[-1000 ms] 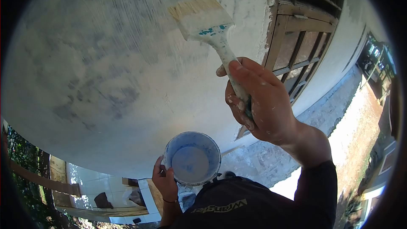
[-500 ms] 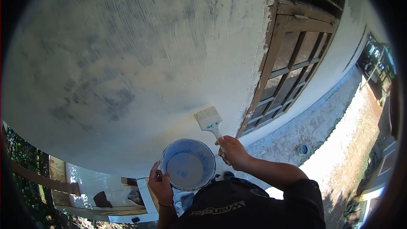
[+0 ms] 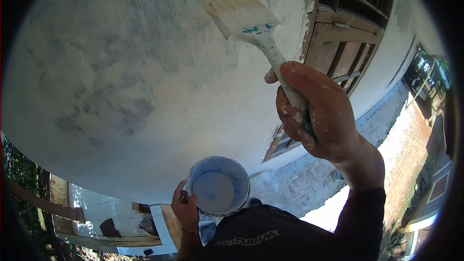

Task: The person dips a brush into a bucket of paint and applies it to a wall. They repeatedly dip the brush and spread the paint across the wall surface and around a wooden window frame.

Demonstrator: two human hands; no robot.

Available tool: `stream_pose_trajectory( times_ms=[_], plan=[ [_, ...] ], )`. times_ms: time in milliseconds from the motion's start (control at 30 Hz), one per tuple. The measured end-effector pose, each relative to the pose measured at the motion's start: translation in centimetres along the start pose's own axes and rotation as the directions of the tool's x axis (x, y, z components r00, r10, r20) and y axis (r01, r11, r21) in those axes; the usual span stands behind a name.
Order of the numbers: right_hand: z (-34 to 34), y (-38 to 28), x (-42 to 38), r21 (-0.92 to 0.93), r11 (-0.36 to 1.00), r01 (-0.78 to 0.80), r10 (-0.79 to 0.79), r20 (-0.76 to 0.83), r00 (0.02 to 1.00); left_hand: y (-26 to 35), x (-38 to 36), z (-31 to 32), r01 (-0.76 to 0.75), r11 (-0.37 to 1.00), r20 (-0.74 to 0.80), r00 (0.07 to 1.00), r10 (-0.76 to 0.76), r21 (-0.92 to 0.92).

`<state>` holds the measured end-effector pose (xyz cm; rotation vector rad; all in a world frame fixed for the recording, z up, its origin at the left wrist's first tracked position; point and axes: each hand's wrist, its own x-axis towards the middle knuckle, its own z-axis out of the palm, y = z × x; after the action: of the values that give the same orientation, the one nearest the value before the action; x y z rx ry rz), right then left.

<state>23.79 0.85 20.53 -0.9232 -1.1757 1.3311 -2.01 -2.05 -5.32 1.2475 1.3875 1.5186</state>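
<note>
My right hand [image 3: 319, 111] is raised high and wrapped round the handle of a wide paintbrush [image 3: 251, 24]. Blue-green paint spots mark the brush's base, and its pale bristles point to the upper left, overlapping the wall in this view. White specks of paint dot my fingers. Low in front of my body, my left hand [image 3: 186, 209] grips the left rim of a bucket [image 3: 244, 183], thumb at the edge. Whitish paint [image 3: 212, 193] lies in the bucket's bottom. The wall [image 3: 159, 92] facing me is white with grey patches and streaky brush strokes.
A brown wooden window [image 3: 345, 50] with panes is set in the wall at right, its edge plaster chipped. Below runs a rough concrete strip [image 3: 290, 188] beside sunlit ground. At lower left are a tiled ledge [image 3: 113, 212] and a dark cloth-like item [image 3: 110, 228].
My right hand has lifted the paintbrush from just above the bucket up toward the upper wall and closer to the camera. The bucket and left hand have barely shifted.
</note>
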Motion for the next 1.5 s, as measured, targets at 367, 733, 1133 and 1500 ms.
stream_pose_trajectory(
  times_ms=[367,733,1133,1500],
  plan=[
    [-3.7,17.8,0.5,0.036,0.977,-0.212,0.215,-0.142,0.966,2.0,0.1,0.6,0.034,0.999,0.009,0.999,-0.034,0.019],
    [-1.4,-4.2,1.7,0.048,0.994,-0.100,0.109,-0.223,0.969,5.5,0.8,2.7,0.037,0.955,0.147,0.989,0.007,-0.293],
    [-1.9,-4.8,-0.5,-0.017,0.982,0.189,-0.189,-0.156,0.969,11.5,0.3,3.1,-0.070,0.929,0.185,0.972,0.146,-0.364],
    [-5.9,9.1,-2.5,0.056,0.940,-0.336,0.340,-0.218,0.915,9.3,1.4,2.1,-0.005,0.964,0.257,0.963,0.076,-0.267]
  ],
)
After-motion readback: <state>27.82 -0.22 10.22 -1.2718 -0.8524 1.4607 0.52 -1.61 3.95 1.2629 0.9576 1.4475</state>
